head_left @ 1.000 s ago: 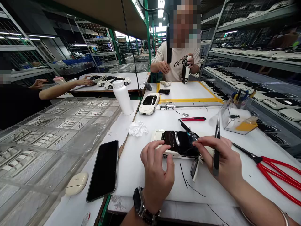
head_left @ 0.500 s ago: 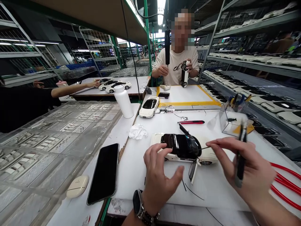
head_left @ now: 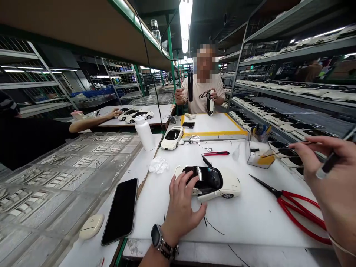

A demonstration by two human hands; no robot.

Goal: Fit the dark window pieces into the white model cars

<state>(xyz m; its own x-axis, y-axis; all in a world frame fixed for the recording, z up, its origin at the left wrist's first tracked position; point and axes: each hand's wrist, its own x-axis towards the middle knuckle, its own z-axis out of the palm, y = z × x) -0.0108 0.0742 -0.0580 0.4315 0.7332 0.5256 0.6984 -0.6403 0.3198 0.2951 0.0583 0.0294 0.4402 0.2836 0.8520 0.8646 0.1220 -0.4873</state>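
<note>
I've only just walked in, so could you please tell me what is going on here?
The person's left hand has its fingers over the white model car, whose far door stands open. The right hand, out to the right, pinches a thin dark strip and also holds a dark-handled tool. Red-handled scissors lie on the table. Opposite, a co-worker holds another white car.

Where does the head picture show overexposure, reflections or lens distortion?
In the head view, the ceiling light washes out to white, a bright reflection streaks the model car by the left hand, and shelves at right seem stretched toward the edge, suggesting a wide lens.
</note>
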